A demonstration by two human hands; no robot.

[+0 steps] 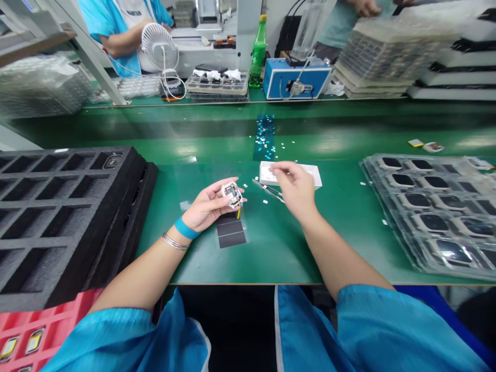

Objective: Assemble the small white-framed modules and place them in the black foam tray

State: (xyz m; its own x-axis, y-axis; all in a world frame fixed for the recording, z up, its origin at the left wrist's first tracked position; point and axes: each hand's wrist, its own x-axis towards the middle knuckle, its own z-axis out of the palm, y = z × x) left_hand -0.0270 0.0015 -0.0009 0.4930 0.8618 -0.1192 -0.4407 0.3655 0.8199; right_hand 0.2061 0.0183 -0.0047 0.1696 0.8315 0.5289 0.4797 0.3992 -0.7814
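Observation:
My left hand (pixel 209 205) is closed around a small square watch case (pixel 232 195), its inner electronics facing up and a yellow strip hanging from its lower edge. My right hand (pixel 296 187) is over a shallow white box (pixel 315 174), fingertips pinched together above its inside; whatever they hold is too small to make out. Beside the box, a pair of tweezers (pixel 273 193) lies on the green table, partly under my right hand. Below the watch case sits a sheet with dark rectangular pieces (pixel 231 235). Tiny white bits (pixel 265 201) are scattered between my hands.
Black foam trays (pixel 73 217) are stacked at left, above a red tray (pixel 50 328). Clear trays of watches (pixel 434 217) stand at right. A blue strip with small bits (pixel 264 137) lies ahead. Beyond are a fan (pixel 159 46), a green bottle (pixel 258 51) and two people.

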